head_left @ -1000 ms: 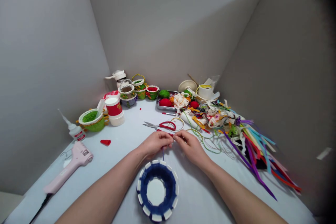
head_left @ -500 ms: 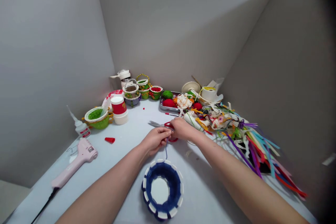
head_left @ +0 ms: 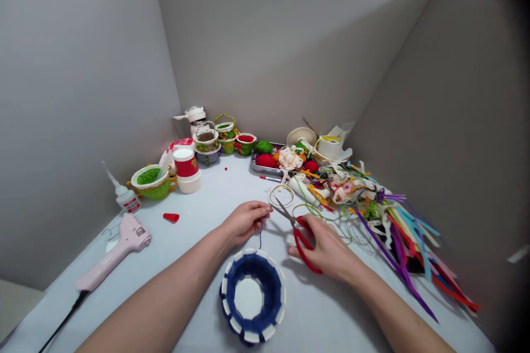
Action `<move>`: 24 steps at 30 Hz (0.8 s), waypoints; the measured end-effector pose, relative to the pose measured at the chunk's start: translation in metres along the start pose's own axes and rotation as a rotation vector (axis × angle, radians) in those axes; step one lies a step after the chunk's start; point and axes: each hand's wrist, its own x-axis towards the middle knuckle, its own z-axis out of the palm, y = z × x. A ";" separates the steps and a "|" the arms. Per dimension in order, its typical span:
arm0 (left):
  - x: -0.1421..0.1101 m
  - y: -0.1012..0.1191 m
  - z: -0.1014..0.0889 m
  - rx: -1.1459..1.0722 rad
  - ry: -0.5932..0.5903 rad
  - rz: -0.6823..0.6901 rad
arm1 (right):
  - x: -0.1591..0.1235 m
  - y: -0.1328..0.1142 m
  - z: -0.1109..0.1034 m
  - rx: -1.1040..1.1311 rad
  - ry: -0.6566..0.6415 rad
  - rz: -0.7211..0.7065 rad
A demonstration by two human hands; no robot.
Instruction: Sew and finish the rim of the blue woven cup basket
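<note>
Gray walls (head_left: 265,44) stand on the left, far and right sides of the bench (head_left: 199,218). Along the left wall are a pink glue gun (head_left: 120,248), a glue bottle (head_left: 129,200) and a green basket (head_left: 157,192). Ribbons (head_left: 408,245) lie in a messy heap along the right side. A tray (head_left: 263,170) of yarn balls sits at the far side. Bare bench shows in the middle, between a small red cap (head_left: 171,217) and the left hand (head_left: 247,222). There is more open room on the near side, to the right of the blue and white bowl (head_left: 270,287). The bowl sits upright on the bench, near the middle, between the two arms.

A second ago, the red scissors (head_left: 293,220) lay on the bench, past both hands, and the fingertips of the two hands were close together. Now the scissors are up in the right hand (head_left: 329,248), and that hand is farther right. The left hand and the bowl are in nearly the same places.

The left hand pinches a thin purple string (head_left: 261,236) between thumb and finger, and the string hangs down toward the bowl's far rim. The right hand has its fingers around the red handles. The blades are a little apart and point left and far, with one tip very near the left fingertips. It is hard to tell if the blades touch the string.
</note>
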 end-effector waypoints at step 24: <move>-0.001 -0.005 0.004 0.215 -0.025 0.057 | 0.004 0.007 0.005 -0.136 0.089 0.056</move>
